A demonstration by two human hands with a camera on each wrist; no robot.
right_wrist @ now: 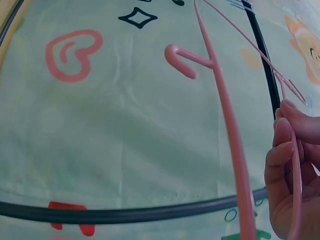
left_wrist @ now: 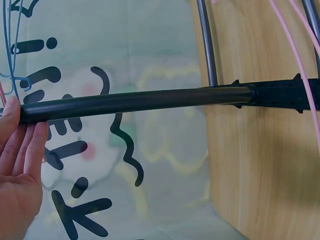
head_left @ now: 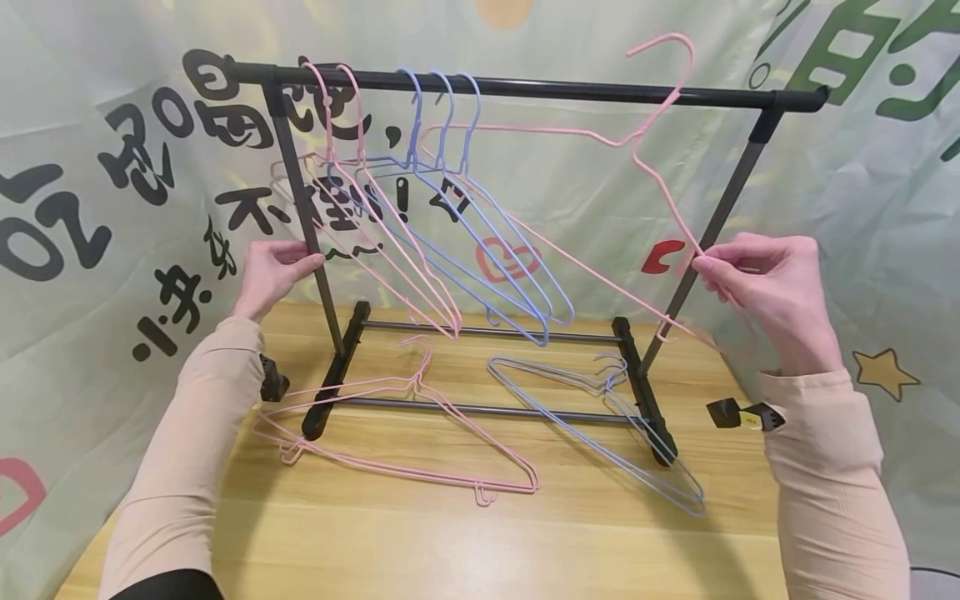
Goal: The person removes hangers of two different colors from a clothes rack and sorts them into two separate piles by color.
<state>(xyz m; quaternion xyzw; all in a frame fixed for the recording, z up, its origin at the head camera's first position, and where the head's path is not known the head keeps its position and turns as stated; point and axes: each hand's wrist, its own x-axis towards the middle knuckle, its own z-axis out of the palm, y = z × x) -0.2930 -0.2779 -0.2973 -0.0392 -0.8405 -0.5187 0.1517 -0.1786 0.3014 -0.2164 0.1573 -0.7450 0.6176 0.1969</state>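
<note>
My right hand [head_left: 772, 292] pinches a pink hanger [head_left: 637, 135] by its right shoulder, thumb against fingers. The hanger is tilted, its hook rising above the rack's black top bar [head_left: 555, 87]; whether hook and bar touch I cannot tell. In the right wrist view, the pink hanger [right_wrist: 232, 130] runs past the fingers, with a small side hook near its lower bar. My left hand [head_left: 272, 275] holds the rack's left post [left_wrist: 125, 102] between thumb and fingers. Two pink hangers [head_left: 362, 117] and three blue hangers [head_left: 416, 117] hang on the bar's left half.
Pink hangers [head_left: 420, 379] lie on the wooden table [head_left: 420, 550] at the rack's left foot. Blue hangers [head_left: 600, 385] lie by the right foot [head_left: 647, 408], partly over it. A printed curtain [head_left: 585, 200] stands close behind the rack and along both sides.
</note>
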